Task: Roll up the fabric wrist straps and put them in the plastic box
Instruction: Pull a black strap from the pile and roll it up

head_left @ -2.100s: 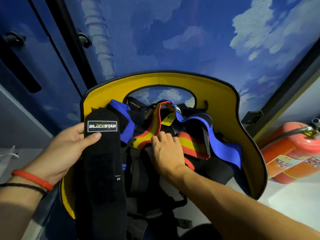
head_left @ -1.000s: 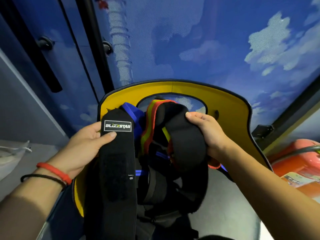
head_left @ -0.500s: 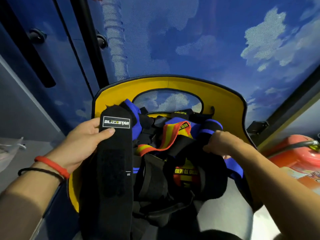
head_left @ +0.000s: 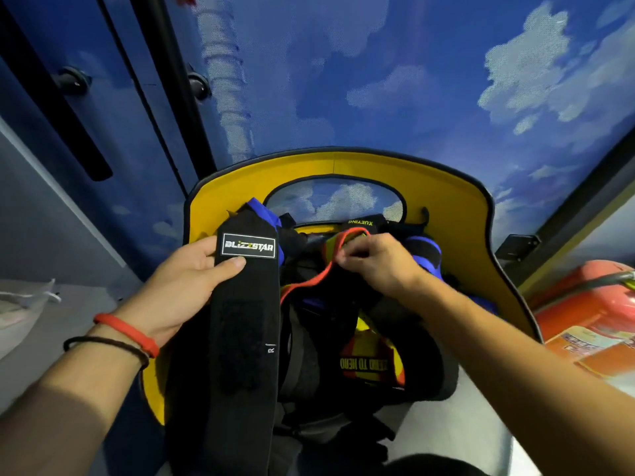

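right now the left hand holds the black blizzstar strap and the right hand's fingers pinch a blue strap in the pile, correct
Not quite. The head view shows the right hand pinching the red-edged strap in the pile, not a blue one. The left hand does hold the black Blizzstar strap.

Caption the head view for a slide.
Left hand holds a black Blizzstar strap; right hand pinches a red-edged strap in the yellow box.

Left hand (head_left: 185, 286) grips the black Blizzstar strap (head_left: 240, 324), thumb on its label; right hand (head_left: 374, 262) pinches a red-edged strap (head_left: 309, 280) in the pile inside the yellow bin (head_left: 446, 207).
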A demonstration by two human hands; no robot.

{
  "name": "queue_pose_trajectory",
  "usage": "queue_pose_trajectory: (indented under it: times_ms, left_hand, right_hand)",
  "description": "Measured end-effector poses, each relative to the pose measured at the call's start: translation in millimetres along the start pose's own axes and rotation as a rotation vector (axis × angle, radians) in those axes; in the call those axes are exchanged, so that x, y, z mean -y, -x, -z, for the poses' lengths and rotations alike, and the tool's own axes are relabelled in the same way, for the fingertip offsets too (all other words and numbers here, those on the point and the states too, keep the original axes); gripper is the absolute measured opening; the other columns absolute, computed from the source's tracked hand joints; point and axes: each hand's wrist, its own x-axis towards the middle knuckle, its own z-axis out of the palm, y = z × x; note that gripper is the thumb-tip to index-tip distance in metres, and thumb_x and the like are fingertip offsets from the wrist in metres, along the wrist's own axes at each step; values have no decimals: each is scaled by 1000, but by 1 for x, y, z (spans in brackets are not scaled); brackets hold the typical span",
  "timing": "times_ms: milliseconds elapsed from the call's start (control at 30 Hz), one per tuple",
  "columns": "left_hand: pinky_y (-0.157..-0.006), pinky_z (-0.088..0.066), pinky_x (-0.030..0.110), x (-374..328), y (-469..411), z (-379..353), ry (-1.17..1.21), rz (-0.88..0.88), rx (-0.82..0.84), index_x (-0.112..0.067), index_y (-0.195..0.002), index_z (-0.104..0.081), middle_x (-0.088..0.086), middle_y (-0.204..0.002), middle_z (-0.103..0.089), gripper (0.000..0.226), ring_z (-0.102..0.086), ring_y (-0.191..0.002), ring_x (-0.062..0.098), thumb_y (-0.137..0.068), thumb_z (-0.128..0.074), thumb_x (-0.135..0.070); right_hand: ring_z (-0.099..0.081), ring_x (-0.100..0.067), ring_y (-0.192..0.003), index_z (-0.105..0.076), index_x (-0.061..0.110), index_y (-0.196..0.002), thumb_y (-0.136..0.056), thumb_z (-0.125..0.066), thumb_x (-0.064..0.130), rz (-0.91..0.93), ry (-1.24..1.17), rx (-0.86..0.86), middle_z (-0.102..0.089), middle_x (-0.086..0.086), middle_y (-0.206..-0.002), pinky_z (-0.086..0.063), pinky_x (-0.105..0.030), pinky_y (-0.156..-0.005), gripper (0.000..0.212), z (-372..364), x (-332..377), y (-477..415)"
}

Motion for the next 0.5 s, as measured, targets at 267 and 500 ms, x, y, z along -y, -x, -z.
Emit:
queue_pose_trajectory:
  times_ms: [267, 500]
  left_hand:
    - [-104, -49, 53, 0, 0, 3, -2, -7, -25, -17, -125, -65, 10, -112, -75, 30, -71, -107, 28, -96, -62, -11]
    - [-103, -50, 50, -3, 3, 2, 20, -7, -30, -14, -126, -64, 9, -111, -76, 30, -72, -106, 27, -97, -60, -8]
  right_hand:
    - [-72, -19, -87, -80, 18, -100, -96, -53, -4, 16, -825, 9, -78, -8, -98, -58, -28, -80, 35, 44, 32, 14]
    - [-68, -17, -75, -70, 12, -99, -95, -44, -9, -59, -939, -112, -73, -9, -88, -56, -22, -68, 34, 40, 33, 9]
